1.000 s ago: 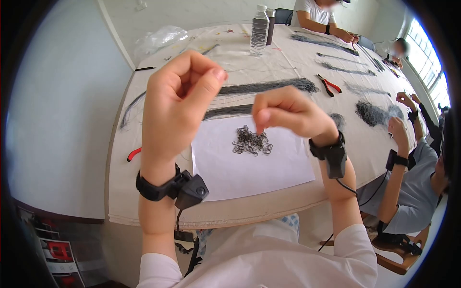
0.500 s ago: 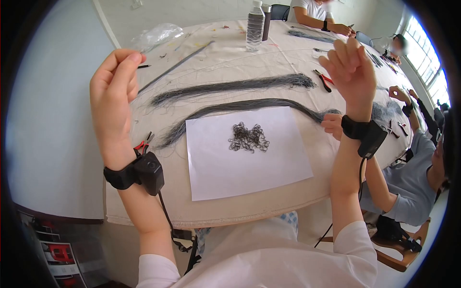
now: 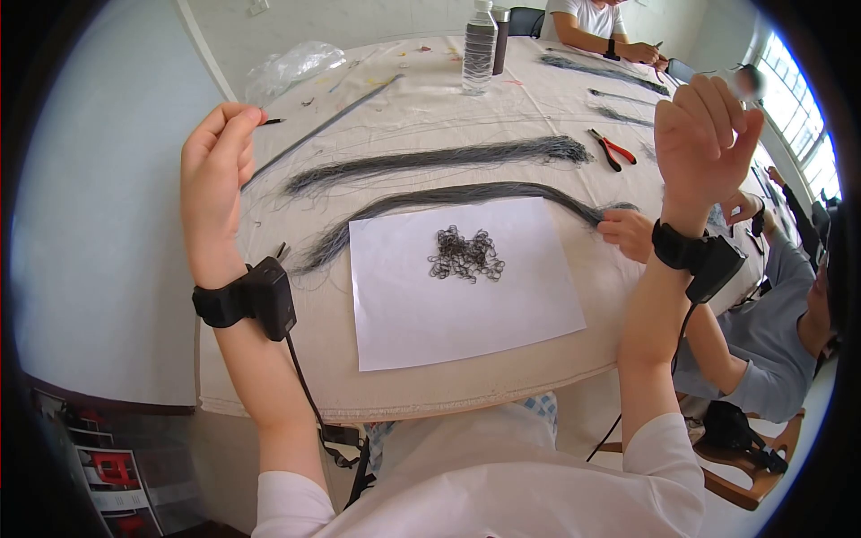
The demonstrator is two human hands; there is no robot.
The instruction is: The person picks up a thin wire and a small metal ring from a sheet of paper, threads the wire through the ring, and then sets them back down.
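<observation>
My left hand [image 3: 215, 184] is raised over the table's left side, thumb pressed against the curled fingers. Behind its fingertips shows a black pointed tip [image 3: 273, 121]. At the right, my right hand [image 3: 704, 148] is lifted too, its fingers folded toward the palm and the thumb standing apart. What either hand grips, I cannot make out. A fine pale strand [image 3: 484, 119] crosses the table between them. Below lie two bundles of thin dark grey strands [image 3: 430, 164]. A white sheet [image 3: 466, 332] in front of me carries a pile of small dark curled rings [image 3: 466, 254].
Red-handled pliers [image 3: 613, 150] lie right of the upper bundle. A water bottle [image 3: 478, 54], a dark flask [image 3: 500, 40] and a crumpled plastic bag [image 3: 296, 70] stand farther back. A neighbour's hand [image 3: 626, 233] touches the lower bundle's right end. Another person [image 3: 592, 27] works across the table.
My right hand has moved to the right and its thumb has come away from the fingers. My left hand has shifted slightly right and down.
</observation>
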